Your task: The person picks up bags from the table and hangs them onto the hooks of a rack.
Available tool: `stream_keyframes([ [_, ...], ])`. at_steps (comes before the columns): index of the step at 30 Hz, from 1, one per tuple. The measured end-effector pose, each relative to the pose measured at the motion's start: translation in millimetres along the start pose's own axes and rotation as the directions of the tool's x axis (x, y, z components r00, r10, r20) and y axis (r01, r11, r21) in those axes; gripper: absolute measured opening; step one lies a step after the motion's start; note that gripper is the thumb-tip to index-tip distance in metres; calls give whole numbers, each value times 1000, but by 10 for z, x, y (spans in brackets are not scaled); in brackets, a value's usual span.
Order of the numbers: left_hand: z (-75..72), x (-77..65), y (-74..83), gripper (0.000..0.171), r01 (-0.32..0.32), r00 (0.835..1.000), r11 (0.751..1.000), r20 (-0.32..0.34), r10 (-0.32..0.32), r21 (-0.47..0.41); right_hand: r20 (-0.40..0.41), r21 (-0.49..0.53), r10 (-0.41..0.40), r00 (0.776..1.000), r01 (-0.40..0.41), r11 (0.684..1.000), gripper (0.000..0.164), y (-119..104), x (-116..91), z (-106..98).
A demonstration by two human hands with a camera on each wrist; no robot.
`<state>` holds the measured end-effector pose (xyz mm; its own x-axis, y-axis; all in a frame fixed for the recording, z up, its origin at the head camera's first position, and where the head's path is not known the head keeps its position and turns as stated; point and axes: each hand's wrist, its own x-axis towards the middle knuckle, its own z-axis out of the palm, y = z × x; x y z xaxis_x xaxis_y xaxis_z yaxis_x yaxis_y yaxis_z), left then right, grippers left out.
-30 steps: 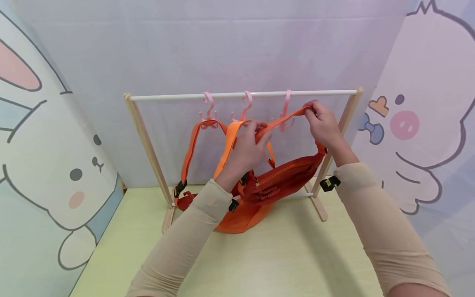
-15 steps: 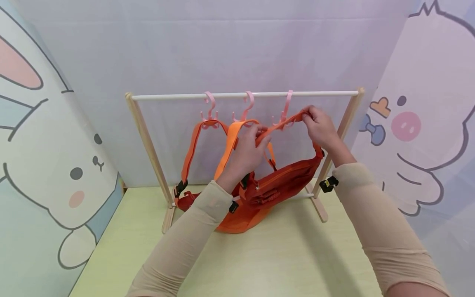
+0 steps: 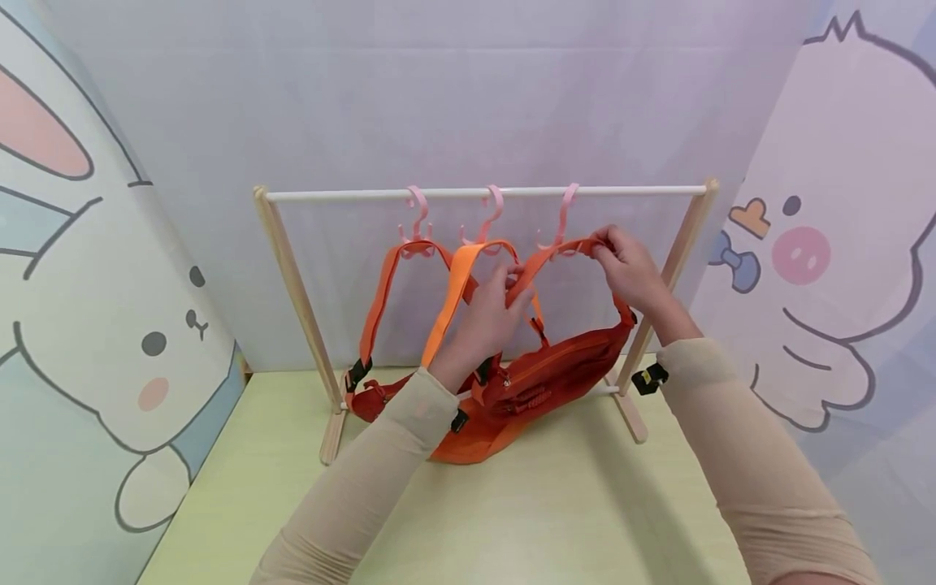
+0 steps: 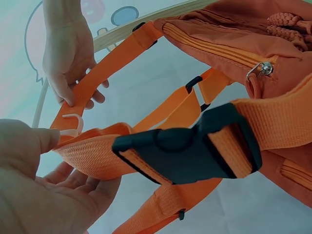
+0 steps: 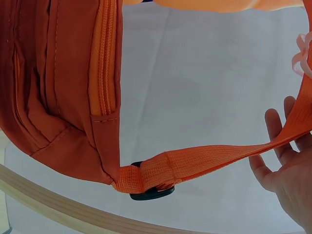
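A rust-red waist bag [image 3: 563, 374] with an orange strap [image 3: 543, 258] hangs between my hands. My left hand [image 3: 484, 318] pinches the strap's left part between thumb and fingers, close to a black buckle [image 4: 187, 146] in the left wrist view. With thumb and fingertips, my right hand [image 3: 632, 268] holds the strap's right part. Between the hands, the strap lies across the lower prongs of the right pink hook [image 3: 564, 215]. How far it sits in the prongs is partly hidden. A black slider [image 5: 152, 193] shows at the bag's end in the right wrist view.
The white rail [image 3: 366, 195] of a wooden-legged rack carries the hooks. Two more bags hang by straps from the left hook [image 3: 419, 213] and the middle hook [image 3: 494, 213], close beside my left hand. The rack stands on a pale table [image 3: 526, 520] before a cloth backdrop.
My right hand has come down with its end of the strap, and the strap now lies across the right hook's prongs. The bag has sunk slightly. My left hand still pinches the strap.
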<state>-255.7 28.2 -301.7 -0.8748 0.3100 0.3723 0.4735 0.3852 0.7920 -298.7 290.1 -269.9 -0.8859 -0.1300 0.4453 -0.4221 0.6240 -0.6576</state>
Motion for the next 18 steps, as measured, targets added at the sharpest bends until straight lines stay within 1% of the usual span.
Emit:
stream_keyframes([
  [5,34,-45,-40,49,26,1000,1000,6,-25,-18,6,11,-8,1000,8,1000,31,31,-47,25],
  [13,129,-183,-160,53,77,997,997,20,-76,-17,2,8,-24,1000,23,1000,32,88,-131,69],
  [18,149,-267,-240,52,75,997,997,12,-75,-4,2,8,-30,1000,30,1000,35,117,-158,94],
])
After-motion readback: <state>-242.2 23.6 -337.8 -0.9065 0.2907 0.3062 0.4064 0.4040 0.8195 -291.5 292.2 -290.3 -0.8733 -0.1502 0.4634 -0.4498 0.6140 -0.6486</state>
